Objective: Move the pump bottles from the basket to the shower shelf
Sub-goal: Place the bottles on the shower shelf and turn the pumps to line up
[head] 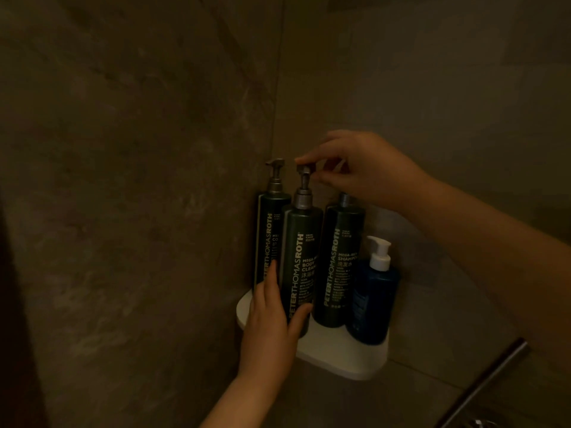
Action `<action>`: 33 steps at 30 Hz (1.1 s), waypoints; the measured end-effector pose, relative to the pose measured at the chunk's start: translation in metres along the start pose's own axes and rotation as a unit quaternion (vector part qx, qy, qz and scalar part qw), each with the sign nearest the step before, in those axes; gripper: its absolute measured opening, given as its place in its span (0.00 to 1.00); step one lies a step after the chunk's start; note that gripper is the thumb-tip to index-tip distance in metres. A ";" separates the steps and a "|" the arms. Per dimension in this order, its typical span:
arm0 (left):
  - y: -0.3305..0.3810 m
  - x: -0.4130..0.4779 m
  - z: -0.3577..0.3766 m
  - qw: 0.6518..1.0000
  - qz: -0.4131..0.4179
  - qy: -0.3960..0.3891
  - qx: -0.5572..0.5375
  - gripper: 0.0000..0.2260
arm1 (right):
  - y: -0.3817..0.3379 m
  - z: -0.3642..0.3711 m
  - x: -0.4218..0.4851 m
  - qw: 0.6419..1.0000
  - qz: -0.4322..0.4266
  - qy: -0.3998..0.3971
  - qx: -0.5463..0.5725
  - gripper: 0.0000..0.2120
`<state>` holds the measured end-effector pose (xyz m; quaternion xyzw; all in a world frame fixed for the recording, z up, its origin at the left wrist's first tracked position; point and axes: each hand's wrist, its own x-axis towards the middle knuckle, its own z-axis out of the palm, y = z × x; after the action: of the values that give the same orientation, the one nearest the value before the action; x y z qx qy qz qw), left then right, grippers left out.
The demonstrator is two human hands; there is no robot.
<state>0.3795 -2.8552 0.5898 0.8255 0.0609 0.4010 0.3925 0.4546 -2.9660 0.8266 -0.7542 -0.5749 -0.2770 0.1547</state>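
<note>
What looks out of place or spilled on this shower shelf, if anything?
Nothing stands out. The shelf shows no spill; the front green bottle stands upright, left hand holding its body, right hand pinching its pump head.

Only two arms of the person show in this dim corner. The left hand [270,332] is bare, and so is the slim forearm behind it, uncovered right down to the bottom edge. The right hand [367,171] is bare too, its broader forearm unsleeved out to the right edge. A dark blurred shape [12,335] at the lower left could be hair or clothing; I cannot tell which.
</note>
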 end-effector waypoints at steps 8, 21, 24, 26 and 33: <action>0.006 -0.007 0.001 0.997 0.034 0.047 0.057 0.38 | -0.004 -0.005 -0.009 1.000 0.001 0.000 -0.017 0.15; 0.001 -0.014 0.007 0.970 0.147 0.112 0.156 0.34 | -0.005 -0.006 -0.006 0.998 0.014 -0.002 -0.061 0.16; -0.001 -0.010 0.009 0.973 0.140 0.100 0.156 0.33 | -0.002 -0.005 -0.004 0.998 0.024 -0.010 -0.065 0.15; -0.002 -0.006 0.010 0.973 0.136 0.093 0.161 0.33 | 0.000 -0.003 -0.001 0.997 0.031 -0.017 -0.073 0.16; -0.006 0.009 0.013 0.971 0.127 0.072 0.187 0.34 | 0.005 -0.001 0.007 0.995 0.038 -0.036 -0.090 0.17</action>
<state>0.3963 -2.8555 0.5863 0.8540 0.0573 0.4877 0.1718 0.4600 -2.9625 0.8325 -0.7956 -0.5238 -0.2947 0.0757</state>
